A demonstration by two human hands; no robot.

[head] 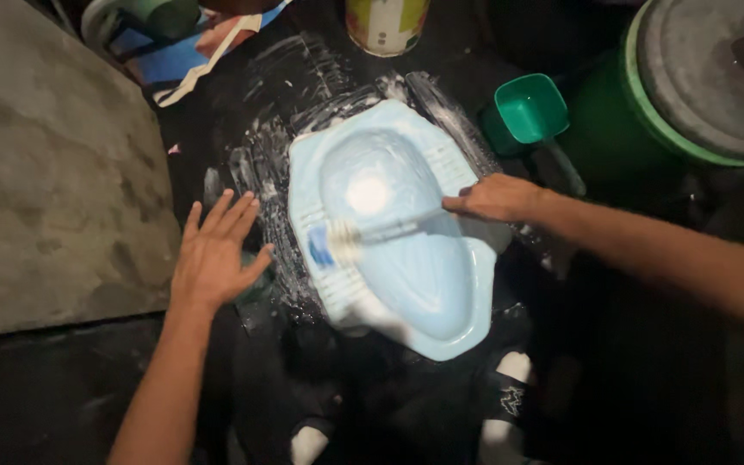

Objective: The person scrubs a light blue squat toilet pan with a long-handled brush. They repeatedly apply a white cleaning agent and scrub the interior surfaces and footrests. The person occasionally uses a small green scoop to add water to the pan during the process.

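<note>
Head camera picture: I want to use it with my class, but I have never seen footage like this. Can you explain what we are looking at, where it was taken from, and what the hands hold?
This is one picture from a camera worn on a person's head, looking down at their own two bare arms. In the middle is a pale blue squat toilet pan set in a dark, wet floor streaked with white foam. The right hand grips the handle of a brush, whose blurred head lies on the pan's ribbed left footrest. The left hand holds nothing; its fingers are spread over the floor beside the pan. Behind are a green scoop, a large green drum with a grey lid, and a tin can. A grey concrete wall stands on the left.
</note>
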